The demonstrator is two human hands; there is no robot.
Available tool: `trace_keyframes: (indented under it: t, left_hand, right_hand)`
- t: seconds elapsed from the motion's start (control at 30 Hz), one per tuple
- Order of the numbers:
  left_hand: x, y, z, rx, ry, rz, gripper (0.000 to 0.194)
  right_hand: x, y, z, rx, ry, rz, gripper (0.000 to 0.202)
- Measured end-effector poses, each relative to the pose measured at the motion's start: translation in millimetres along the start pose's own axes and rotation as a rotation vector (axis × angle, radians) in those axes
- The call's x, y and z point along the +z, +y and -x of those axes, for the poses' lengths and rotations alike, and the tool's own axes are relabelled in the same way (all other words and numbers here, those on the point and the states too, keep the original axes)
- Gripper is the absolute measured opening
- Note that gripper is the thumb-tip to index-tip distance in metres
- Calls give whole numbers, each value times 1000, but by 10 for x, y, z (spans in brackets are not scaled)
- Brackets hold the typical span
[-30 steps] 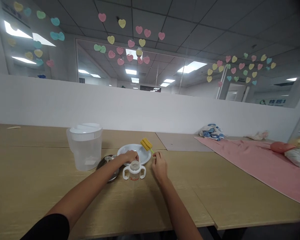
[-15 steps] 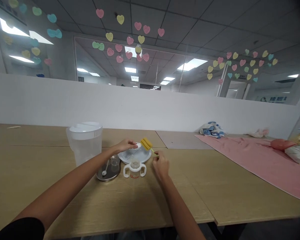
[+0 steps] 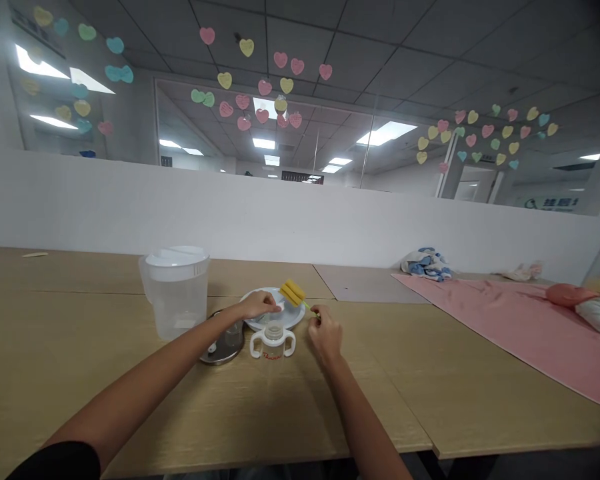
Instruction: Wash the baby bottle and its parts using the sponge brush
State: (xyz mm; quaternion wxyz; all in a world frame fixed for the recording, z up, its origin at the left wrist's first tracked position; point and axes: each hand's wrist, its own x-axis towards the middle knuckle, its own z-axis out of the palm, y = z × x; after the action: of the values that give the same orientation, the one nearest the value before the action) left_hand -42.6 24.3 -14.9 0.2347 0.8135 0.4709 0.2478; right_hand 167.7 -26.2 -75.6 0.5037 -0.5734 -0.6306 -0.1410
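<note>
My right hand (image 3: 326, 332) is closed round the thin green handle of a bottle brush with a yellow sponge head (image 3: 293, 293). The sponge is tilted up to the left, above the right side of a white basin (image 3: 296, 318). Over the basin's left part, my left hand (image 3: 261, 304) pinches a small white piece (image 3: 280, 307), too small to name. In front of the basin stands a clear baby bottle (image 3: 273, 341), its top uncovered, with two white handles and red lettering. A metal tray (image 3: 222, 353) beside it carries a small clear cup (image 3: 233, 333), partly behind my left forearm.
A lidded clear plastic pitcher (image 3: 179, 300) stands left of the tray. To the right, a pink cloth (image 3: 505, 323) covers part of the table, with a blue-and-white cloth (image 3: 427, 263) bundled at its far corner. A white wall (image 3: 280, 220) borders the table's back.
My left hand has lowered slightly toward the basin with the white piece. The brush stays nearly in place over the basin. The whole view has shifted a little.
</note>
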Motion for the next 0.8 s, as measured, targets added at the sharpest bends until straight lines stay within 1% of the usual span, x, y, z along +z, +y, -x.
trace_keyframes:
  t: [0.1,0.17,0.2,0.33,0.4,0.5,0.63,0.73,0.8]
  left_hand:
    - [159,-41,-56,3,-62,-95,27]
    - [212,-63,-95,10,-94,-132,20]
    - [218,-71,-112,16,-110,-143,22]
    - [147,-103,-149,33,-170,-146,45]
    - [111,-127,-150,25,-172,-140,54]
    - [98,-170,-127,6,-121,-130,57]
    - [66,-197,-84,-6,-14,-75,50]
    - [-25,-159,-69,-11,84,-3,43]
    - [-102,-103,-54,-10,129,60,39]
  right_hand:
    - [-4,3,1,26,-9,-16,30]
    - [-5,6,0,32,-17,-15,30]
    - [-5,8,-2,34,-22,-14,30]
    - [-1,12,-5,77,-59,-13,29]
    - [0,11,-5,98,-80,-4,29]
    - [-3,7,-4,102,-100,12,27]
    - [-6,8,-3,74,-122,11,24]
    - [-2,12,0,30,-142,16,24]
    - [1,11,3,0,-168,12,24]
